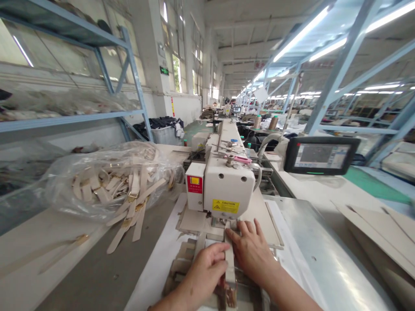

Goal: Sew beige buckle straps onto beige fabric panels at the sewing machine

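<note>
A narrow beige strap (230,259) with a metal buckle (231,298) at its near end lies lengthwise below the head of a sewing machine (227,181). My left hand (207,270) is at the strap's left edge, fingers bent and closed against it; part of the grip is hidden. From the right, my right hand (252,250) rests on the beige clamp plate (259,216) with its fingers spread, the index fingertip touching the strap close to the needle area. The needle itself is hard to make out. More beige pieces (183,259) lie under and beside my left hand.
A clear plastic bag (65,172) spills several buckled straps (129,211) at the left. Two loose straps (61,255) lie nearer. A control screen (320,155) stands at the right, above beige panels (379,233). Blue shelving (142,99) rises on the left.
</note>
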Action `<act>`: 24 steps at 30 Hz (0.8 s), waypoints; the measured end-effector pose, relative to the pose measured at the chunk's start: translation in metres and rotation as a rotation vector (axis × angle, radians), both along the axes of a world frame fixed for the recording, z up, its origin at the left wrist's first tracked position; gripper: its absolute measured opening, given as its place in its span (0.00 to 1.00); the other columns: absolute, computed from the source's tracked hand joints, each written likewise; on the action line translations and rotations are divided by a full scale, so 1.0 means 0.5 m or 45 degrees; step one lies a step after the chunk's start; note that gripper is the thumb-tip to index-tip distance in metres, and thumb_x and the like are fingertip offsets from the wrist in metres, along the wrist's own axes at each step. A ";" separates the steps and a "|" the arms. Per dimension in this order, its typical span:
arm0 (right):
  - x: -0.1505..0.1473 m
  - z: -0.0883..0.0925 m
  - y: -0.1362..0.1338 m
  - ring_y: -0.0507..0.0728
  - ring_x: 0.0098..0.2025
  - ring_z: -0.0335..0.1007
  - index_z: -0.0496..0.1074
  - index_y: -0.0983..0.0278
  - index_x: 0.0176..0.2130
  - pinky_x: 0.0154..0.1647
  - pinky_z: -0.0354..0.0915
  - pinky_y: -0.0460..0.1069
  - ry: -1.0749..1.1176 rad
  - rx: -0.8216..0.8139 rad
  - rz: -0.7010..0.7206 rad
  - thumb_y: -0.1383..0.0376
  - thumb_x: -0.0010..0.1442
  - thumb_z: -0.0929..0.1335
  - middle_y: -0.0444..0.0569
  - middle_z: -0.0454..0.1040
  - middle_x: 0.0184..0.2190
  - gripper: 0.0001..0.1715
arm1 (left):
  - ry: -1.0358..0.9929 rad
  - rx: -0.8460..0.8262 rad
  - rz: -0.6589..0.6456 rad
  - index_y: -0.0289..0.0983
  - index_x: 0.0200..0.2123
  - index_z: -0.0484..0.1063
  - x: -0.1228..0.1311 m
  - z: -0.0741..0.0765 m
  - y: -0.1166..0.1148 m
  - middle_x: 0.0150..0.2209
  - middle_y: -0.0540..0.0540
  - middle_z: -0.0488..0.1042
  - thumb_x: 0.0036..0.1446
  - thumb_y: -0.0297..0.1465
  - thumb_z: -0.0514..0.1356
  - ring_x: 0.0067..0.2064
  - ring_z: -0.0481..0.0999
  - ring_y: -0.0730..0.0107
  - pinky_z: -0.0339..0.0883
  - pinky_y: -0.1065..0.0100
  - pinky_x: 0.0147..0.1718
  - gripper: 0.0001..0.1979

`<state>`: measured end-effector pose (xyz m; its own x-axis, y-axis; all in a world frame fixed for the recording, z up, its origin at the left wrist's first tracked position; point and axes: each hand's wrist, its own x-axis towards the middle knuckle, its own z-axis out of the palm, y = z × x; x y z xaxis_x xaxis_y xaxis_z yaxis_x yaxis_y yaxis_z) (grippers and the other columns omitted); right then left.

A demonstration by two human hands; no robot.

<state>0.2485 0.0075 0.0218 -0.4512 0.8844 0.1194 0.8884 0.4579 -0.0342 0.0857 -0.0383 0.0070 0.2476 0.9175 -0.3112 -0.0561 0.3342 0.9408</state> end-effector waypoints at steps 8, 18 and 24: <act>0.106 0.002 0.008 0.64 0.67 0.58 0.65 0.61 0.66 0.67 0.58 0.63 0.323 -0.298 0.296 0.76 0.59 0.61 0.58 0.65 0.65 0.38 | -0.153 -0.072 0.017 0.32 0.59 0.65 -0.034 -0.004 -0.008 0.48 0.38 0.76 0.46 0.34 0.60 0.38 0.77 0.63 0.71 0.65 0.35 0.35; 0.170 -0.032 -0.066 0.74 0.72 0.44 0.56 0.54 0.71 0.68 0.49 0.75 0.209 -0.287 0.268 0.60 0.60 0.70 0.56 0.49 0.72 0.44 | -0.209 0.017 -0.090 0.33 0.62 0.58 -0.019 0.033 0.009 0.53 0.37 0.76 0.46 0.26 0.61 0.37 0.78 0.67 0.69 0.71 0.31 0.38; 0.158 -0.065 -0.031 0.66 0.68 0.58 0.67 0.63 0.64 0.67 0.60 0.65 0.442 -0.053 0.232 0.69 0.63 0.61 0.57 0.66 0.65 0.32 | 0.203 0.354 -0.232 0.35 0.59 0.67 -0.023 0.010 0.023 0.51 0.39 0.77 0.52 0.20 0.54 0.44 0.79 0.64 0.72 0.66 0.43 0.29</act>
<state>0.3277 -0.0081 -0.0108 -0.5403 0.8009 0.2583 0.7252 0.5988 -0.3399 0.0743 -0.0267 0.0120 0.3836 0.9176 -0.1039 0.1352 0.0555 0.9893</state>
